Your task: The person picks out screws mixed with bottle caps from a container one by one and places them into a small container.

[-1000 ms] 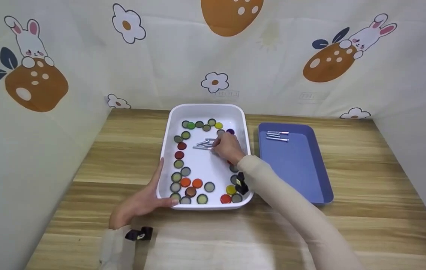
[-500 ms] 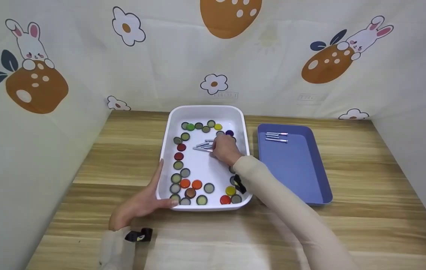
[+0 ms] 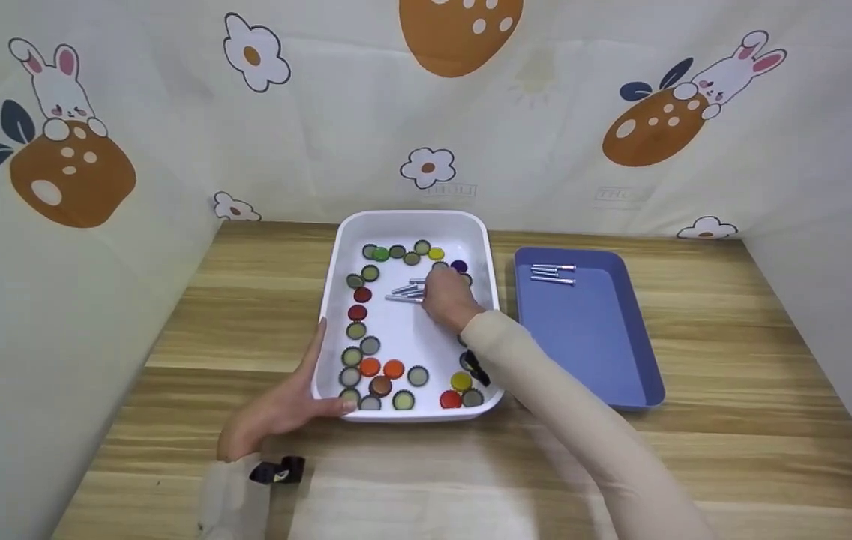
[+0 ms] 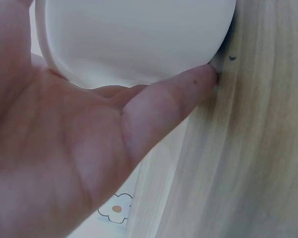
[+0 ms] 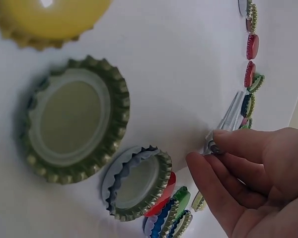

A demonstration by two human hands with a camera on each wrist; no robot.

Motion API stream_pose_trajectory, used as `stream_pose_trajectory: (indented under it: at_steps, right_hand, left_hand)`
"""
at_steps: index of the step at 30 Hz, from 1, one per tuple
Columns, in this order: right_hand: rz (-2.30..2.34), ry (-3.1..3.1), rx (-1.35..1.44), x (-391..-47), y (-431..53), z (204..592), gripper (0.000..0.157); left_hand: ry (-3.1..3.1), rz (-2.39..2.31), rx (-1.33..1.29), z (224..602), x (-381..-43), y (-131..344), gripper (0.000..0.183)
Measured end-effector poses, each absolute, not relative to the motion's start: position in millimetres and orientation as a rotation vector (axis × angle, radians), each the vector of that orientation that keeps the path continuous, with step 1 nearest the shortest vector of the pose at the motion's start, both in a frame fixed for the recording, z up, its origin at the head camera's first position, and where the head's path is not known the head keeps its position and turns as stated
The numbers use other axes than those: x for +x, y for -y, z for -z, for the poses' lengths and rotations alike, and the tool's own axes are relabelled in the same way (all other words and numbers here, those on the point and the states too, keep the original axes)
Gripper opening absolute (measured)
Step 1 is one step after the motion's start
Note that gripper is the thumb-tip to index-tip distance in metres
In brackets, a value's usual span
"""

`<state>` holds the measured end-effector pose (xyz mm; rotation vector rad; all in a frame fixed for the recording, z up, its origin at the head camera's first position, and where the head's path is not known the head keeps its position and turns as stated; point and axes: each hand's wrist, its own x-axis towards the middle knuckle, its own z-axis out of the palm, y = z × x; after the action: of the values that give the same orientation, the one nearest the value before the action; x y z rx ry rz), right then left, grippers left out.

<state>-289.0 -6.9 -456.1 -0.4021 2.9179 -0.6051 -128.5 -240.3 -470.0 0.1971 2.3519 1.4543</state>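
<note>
Both hands (image 3: pixel 291 399) (image 3: pixel 450 298) are at a white tray (image 3: pixel 405 337) holding bottle caps (image 3: pixel 394 368).

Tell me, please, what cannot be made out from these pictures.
Head view: the right ends of the silver rods in the white tray, hidden by the right hand.
Head view: the full count of bottle caps, since the right sleeve covers part of the tray's right side.
Left wrist view: the tray's inside, hidden by its wall.
Right wrist view: the whole yellow cap, cut off by the top edge.
</note>
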Motion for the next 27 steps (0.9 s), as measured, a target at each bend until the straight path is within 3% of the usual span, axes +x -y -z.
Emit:
stream_pose_trajectory:
  at_steps: [8,19,27]
  right_hand:
    - [0.614,-2.895,-0.407,-289,5,453,0.013]
    - [0.539,-2.875,-0.447,-297,1,431,0.036]
    - [0.619,-2.827,-0.452,-302,-6,419,0.039]
  left_hand:
    - [-2.361,-1.439,0.206,471,-128,240,0.126]
    - [-2.367,-1.445,0.218,469,-129,240,0.127]
    - [-2.374,-1.455,0.268,470,-129,241,0.127]
